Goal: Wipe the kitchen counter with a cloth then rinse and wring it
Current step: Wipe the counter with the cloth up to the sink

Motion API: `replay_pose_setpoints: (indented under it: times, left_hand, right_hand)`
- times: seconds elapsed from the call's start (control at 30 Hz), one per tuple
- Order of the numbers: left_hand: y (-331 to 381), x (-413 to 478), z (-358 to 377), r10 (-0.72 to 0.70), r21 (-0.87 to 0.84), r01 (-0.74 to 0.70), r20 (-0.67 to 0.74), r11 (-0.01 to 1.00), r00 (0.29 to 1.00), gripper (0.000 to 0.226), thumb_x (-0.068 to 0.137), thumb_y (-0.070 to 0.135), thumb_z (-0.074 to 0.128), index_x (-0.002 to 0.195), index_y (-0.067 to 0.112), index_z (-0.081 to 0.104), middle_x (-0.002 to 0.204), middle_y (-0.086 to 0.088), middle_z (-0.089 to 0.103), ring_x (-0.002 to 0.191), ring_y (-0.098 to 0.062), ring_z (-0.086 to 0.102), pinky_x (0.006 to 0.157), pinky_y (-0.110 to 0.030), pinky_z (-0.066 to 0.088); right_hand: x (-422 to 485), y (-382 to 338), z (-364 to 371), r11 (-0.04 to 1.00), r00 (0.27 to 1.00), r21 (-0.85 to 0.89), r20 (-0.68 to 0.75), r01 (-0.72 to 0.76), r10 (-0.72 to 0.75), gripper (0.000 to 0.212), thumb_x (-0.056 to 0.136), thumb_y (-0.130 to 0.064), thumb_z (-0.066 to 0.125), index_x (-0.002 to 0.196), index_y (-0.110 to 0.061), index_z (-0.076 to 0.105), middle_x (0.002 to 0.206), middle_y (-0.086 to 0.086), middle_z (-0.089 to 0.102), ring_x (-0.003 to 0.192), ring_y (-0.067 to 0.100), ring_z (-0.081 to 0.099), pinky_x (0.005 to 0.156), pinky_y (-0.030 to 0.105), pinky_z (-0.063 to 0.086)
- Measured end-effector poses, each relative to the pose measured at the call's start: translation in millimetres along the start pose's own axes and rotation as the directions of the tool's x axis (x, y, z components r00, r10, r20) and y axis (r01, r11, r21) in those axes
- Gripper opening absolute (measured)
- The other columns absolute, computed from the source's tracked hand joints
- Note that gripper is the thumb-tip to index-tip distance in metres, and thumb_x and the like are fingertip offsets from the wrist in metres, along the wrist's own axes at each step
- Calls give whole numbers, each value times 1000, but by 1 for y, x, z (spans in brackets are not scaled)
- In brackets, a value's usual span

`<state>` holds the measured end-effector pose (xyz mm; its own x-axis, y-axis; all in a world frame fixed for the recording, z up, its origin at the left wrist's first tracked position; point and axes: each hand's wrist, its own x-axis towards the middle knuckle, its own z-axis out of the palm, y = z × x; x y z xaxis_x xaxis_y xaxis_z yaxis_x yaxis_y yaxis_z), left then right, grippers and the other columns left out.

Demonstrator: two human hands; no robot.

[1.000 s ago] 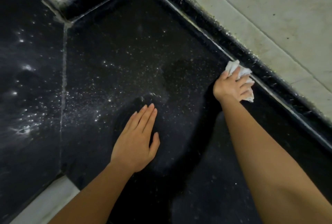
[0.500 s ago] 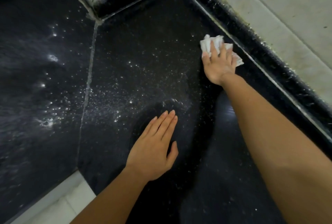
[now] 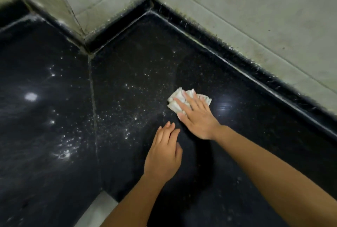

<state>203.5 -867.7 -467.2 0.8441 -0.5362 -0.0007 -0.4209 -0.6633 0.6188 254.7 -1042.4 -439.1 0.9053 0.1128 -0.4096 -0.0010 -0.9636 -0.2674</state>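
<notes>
Currently in hand: the wiping step, as I judge it. The cloth [image 3: 176, 99] lies bunched on the bench [image 3: 45, 135] near the middle of the scene, under the right hand [image 3: 197, 117]. No tap or sink shows, so rinsing and wringing are not yet begun.
Next move: probably a sweep leftward across the speckled patch [image 3: 127, 117]. That calls for even downward pressure and a flat palm, so the wad does not roll out from under the fingers.
Bench, left slab: black polished stone, glossy, with a bright spot of reflected light [image 3: 31, 96] and scattered white flecks. Whether the flecks are droplets or dust I cannot tell.
Seam: a pale grout line [image 3: 93, 99] runs near to far between the two slabs and looks slightly rough.
Left hand [image 3: 164, 155]: empty, fingers straight and close together, resting palm down on the stone on the near side of the cloth, not touching it.
Cloth: white and crumpled into a small wad of soft folds. It may be damp, though I cannot be sure.
Right hand: fingers spread and laid straight over the wad, pressing rather than gripping, with the thumb beside its near edge.
Upstand: a black stone strip [image 3: 237, 66] along the far and right edges, flecked white.
Wall: pale matt tiles [image 3: 255, 17], stained, with thin joints.
</notes>
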Motion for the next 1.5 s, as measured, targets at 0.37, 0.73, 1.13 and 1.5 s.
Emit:
replay_pose_setpoints:
  times: [0.37,0.73,1.13,1.5]
  left_hand:
    - [-53,45,-92,-8,-107,4,-36,994,999,29,94,15,45,122,15,52,137,3,38,125,-8,30,96,-29,41]
    - [-186,183,-166,26,280,-57,112,958,993,58,99,40,31,148,8,27,158,-8,15,145,-22,11,118,-36,11]
    - [-201,199,-160,65,232,-87,102,969,993,57,97,39,38,148,15,28,157,0,17,144,-16,11,113,-31,11]
    - [-198,198,-161,42,215,-65,109,974,993,56,97,38,39,148,16,28,158,2,17,144,-13,9,115,-33,14]
  right_hand:
    - [-42,-23,15,998,994,-59,112,5,1,53,98,-55,13,143,-51,-15,152,-16,-32,136,8,-39,110,30,-25]
    - [84,11,-40,888,891,176,-95,-425,445,56,100,-53,15,151,-39,-4,159,-8,-19,143,16,-26,113,34,-17]
    - [171,14,-73,758,762,278,-118,-590,636,56,101,-50,14,152,-36,-5,160,0,-18,145,27,-21,115,44,-13]
    - [65,-54,-12,999,999,-26,-9,-40,40,55,93,-58,0,144,-44,-14,154,-14,-25,138,12,-36,112,32,-22]
